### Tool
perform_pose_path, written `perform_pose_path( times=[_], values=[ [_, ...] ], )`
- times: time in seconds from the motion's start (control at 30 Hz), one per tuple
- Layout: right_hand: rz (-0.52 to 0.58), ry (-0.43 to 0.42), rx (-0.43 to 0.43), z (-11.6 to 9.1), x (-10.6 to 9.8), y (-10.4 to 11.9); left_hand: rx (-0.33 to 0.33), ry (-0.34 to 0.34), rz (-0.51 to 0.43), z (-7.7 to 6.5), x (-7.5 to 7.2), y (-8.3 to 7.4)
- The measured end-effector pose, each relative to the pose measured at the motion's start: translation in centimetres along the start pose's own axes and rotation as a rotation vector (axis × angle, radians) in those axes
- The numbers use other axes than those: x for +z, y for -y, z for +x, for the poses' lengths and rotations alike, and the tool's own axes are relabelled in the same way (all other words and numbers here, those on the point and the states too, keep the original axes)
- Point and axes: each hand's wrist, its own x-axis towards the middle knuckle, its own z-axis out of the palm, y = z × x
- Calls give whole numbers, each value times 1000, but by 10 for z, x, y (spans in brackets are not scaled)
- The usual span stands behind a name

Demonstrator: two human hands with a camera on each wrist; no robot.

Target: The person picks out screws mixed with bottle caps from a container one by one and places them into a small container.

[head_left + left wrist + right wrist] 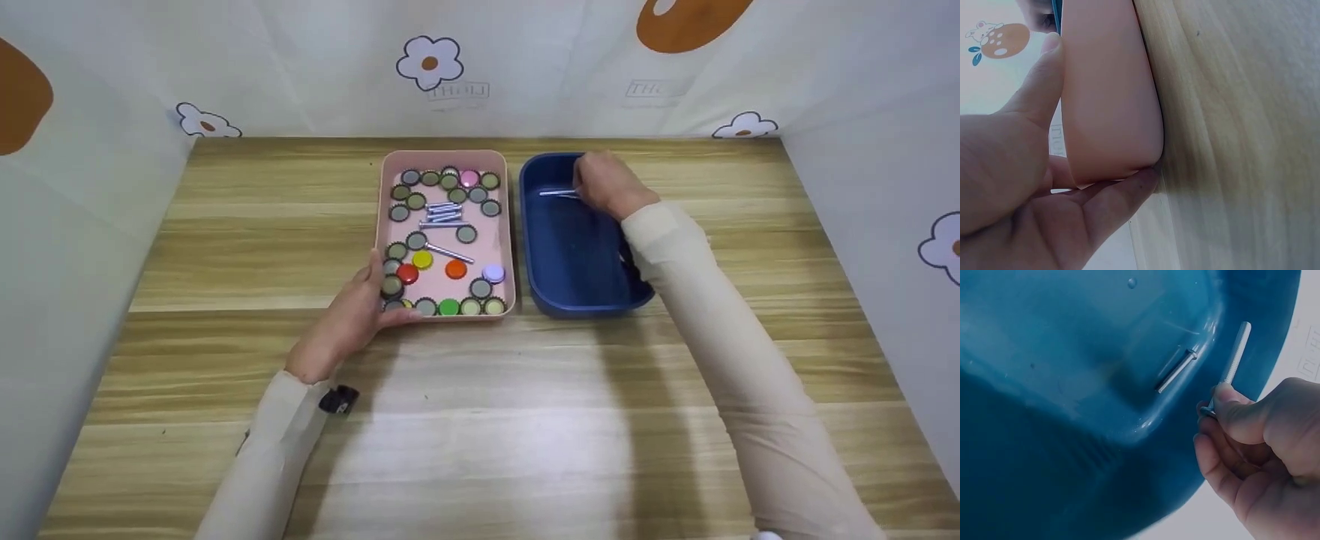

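Note:
My left hand [349, 322] grips the near left corner of a pink box [445, 317], with the thumb at the near wall and fingers along the left side. Inside lie several bottle caps [466, 234], many grey-green underside up, some coloured, and several silver bolts [444, 214] near the middle. At the far right corner of a dark blue box [581, 259], my right hand [611, 182] pinches a silver bolt [1237, 352] near its head, between thumb and fingers. A second bolt [1176, 371] lies on the blue box's floor, close below the hand.
The two boxes stand side by side on a wood-grain table [480, 420], the pink one to the left. A white printed curtain [525, 52] encloses the table at the back and both sides. A black clip [339, 400] sits at my left wrist.

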Motion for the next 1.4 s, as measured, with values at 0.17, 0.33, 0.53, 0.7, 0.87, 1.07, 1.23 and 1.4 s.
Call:
perform_pose_path(
  times=[0.17,0.33,0.53,0.7,0.87,1.07,1.23,1.4],
  values=[
    [-25,-3,7,2,-1,-2,2,-5,43,0,0,-1],
    [-73,18,10,-1,4,-3,8,-4,73,-1,3,0],
    [-83,57,54,-1,13,1,21,-9,104,-4,5,2],
    [-54,83,84,1,16,3,32,-14,111,-5,4,3],
    [-36,114,112,2,18,2,26,-13,57,-3,4,3],
    [-19,118,137,3,21,0,26,-12,68,-3,4,4],
    [-10,141,160,4,23,-3,23,-9,76,-3,4,3],
    [-16,150,151,6,24,-4,13,-9,56,-2,1,2]
  ],
)
